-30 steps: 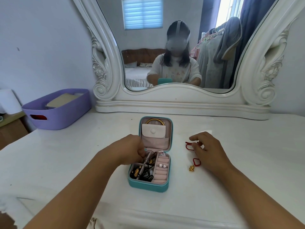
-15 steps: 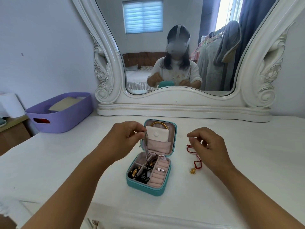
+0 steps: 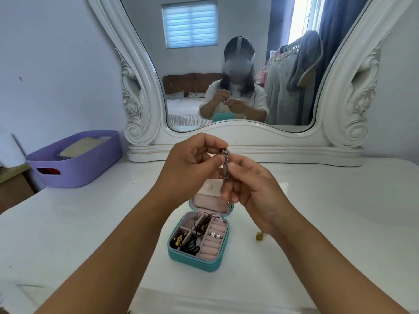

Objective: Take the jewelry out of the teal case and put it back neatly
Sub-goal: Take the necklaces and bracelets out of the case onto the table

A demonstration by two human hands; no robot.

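Nearest to me, both bare forearms rise from the bottom edge and converge above the white dressing table [image 3: 340, 211]. Between them, the square teal zip-around jewelry case [image 3: 196, 259] lies open on the tabletop, its lid standing upright at the far side. The base compartments on the left hold tangled black cords with gold charms [image 3: 184, 240]. The pink ring rolls on the right carry a pair of clear round stud earrings [image 3: 215, 235]. A small gold charm [image 3: 258, 235] lies on the table just right of the case, partly hidden by my right wrist.

Above the case, my left hand [image 3: 188, 166] pinches the upper end of a dark silver link-chain bracelet [image 3: 225, 165] between thumb and forefinger. My right hand [image 3: 251, 184] is closed on the lower portion of the same chain with its fingertips. The chain hangs between the two grips, held clear of the case.

Farther back, a lavender plastic storage bin [image 3: 74, 157] sits at the left edge of the table. At the rear stands a white carved-frame mirror [image 3: 145, 94], which reflects a person seated with both hands raised together.
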